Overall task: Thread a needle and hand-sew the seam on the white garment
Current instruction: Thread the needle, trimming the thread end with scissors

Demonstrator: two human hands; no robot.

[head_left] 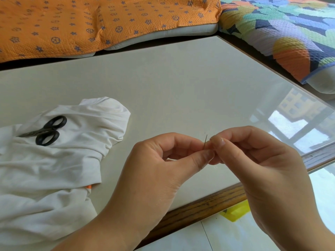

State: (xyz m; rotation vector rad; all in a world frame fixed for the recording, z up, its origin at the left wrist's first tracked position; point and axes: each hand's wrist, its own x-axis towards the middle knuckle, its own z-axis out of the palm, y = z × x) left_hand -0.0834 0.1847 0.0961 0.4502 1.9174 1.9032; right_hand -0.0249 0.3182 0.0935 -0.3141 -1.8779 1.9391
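The white garment (54,169) lies on the table's (181,87) left part, with scissors (45,132) on it. The left hand (163,169) pinches the needle (205,141), and the right hand (262,160) pinches close beside it, probably on thread too fine to see. Threading is likely the step; next it needs steady aim at the eye.

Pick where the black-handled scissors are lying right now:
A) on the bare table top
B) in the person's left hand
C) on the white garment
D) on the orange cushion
C: the scissors lie closed on top of the crumpled white garment, with fabric showing all around them.
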